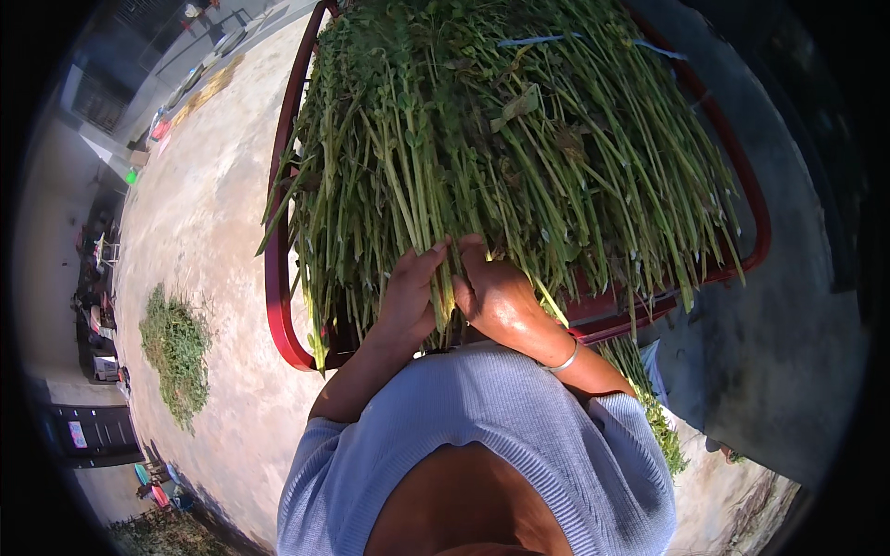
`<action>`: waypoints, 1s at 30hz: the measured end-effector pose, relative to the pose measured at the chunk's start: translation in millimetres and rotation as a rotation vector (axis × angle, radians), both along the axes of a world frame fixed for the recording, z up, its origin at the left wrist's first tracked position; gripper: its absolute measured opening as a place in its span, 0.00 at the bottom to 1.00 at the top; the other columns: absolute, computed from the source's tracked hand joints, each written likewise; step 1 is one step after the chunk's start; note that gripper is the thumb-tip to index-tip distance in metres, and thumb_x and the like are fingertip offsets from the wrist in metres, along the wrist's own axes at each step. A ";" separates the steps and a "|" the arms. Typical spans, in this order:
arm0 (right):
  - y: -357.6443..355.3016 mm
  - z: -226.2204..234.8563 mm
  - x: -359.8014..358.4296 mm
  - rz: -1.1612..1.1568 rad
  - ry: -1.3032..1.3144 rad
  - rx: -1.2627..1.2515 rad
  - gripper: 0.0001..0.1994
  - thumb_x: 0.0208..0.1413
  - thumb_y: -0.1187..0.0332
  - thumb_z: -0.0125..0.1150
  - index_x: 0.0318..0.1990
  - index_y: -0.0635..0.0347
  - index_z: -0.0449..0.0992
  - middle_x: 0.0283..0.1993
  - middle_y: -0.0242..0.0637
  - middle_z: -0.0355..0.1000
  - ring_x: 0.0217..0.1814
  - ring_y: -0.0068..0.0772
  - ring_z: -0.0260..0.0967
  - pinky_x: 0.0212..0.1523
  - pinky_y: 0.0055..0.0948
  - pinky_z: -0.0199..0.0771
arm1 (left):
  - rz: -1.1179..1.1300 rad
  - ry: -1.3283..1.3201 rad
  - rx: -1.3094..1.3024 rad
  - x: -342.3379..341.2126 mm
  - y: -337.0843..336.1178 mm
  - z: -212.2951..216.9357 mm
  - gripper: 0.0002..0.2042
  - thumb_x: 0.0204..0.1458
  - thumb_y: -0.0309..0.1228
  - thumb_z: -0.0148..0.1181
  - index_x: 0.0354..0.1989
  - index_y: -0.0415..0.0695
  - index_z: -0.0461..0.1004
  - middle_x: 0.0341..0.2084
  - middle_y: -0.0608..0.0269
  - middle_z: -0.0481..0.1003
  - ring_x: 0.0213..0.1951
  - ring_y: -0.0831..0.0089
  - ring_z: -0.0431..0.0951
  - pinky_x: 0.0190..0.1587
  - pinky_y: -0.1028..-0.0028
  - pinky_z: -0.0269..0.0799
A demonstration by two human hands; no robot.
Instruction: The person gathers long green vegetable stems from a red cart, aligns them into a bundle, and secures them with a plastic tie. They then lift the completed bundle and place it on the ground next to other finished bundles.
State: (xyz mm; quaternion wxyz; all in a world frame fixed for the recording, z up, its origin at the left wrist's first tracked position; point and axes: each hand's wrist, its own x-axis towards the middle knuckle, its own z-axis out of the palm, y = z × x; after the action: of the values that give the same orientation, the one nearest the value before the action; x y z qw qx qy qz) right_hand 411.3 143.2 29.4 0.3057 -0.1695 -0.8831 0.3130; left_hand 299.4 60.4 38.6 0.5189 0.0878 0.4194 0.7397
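I watch remotely as the left hand [411, 295] and right hand [502, 296] curl half-closed about green stalks [444, 292] on a red-framed cart [277, 306], grip hard to confirm, most of the load [547, 157] untouched.

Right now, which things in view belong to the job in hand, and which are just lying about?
Seemingly in the job:
- left hand and right hand, at the stalk ends
- leafy green stalks
- red frame bearing them

Apparently lying about:
- green plant heap on the ground, left
- small bright-green object, far left
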 end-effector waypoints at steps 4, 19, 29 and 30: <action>7.9 -1.1 9.1 0.173 0.036 -0.124 0.17 0.50 0.68 0.57 0.44 0.69 0.65 0.20 0.48 0.67 0.22 0.48 0.68 0.22 0.40 0.67 | 0.047 -0.008 0.026 1.7 1.6 -0.6 0.11 0.59 0.30 0.44 0.41 0.33 0.66 0.42 0.45 0.73 0.41 0.64 0.76 0.44 0.66 0.75; 29.7 -84.5 -13.6 0.004 0.062 -0.036 0.08 0.46 0.69 0.55 0.31 0.66 0.69 0.23 0.51 0.67 0.26 0.54 0.67 0.26 0.42 0.69 | -0.074 -0.191 0.086 -29.4 -17.8 -20.3 0.14 0.58 0.33 0.50 0.47 0.38 0.66 0.40 0.54 0.73 0.27 0.80 0.68 0.29 0.80 0.68; -13.4 0.7 21.5 0.032 -0.028 -0.057 0.13 0.50 0.68 0.56 0.35 0.72 0.67 0.12 0.49 0.61 0.15 0.54 0.63 0.17 0.41 0.64 | -0.201 -0.087 -0.168 -15.0 4.6 -29.0 0.15 0.57 0.38 0.52 0.40 0.36 0.72 0.32 0.57 0.76 0.33 0.70 0.78 0.37 0.72 0.75; -10.1 2.0 25.3 0.055 -0.076 -0.058 0.14 0.50 0.66 0.56 0.34 0.71 0.67 0.13 0.49 0.62 0.16 0.54 0.63 0.18 0.41 0.64 | -0.238 -0.112 -0.178 -13.7 5.7 -28.2 0.15 0.57 0.38 0.52 0.40 0.36 0.72 0.31 0.57 0.76 0.31 0.70 0.78 0.36 0.72 0.75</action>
State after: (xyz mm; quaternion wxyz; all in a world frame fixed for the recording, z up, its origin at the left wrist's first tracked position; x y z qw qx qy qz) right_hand 436.6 133.2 31.4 0.2582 -0.1657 -0.8888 0.3403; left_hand 285.7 66.1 10.4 0.6310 0.0492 0.4403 0.6368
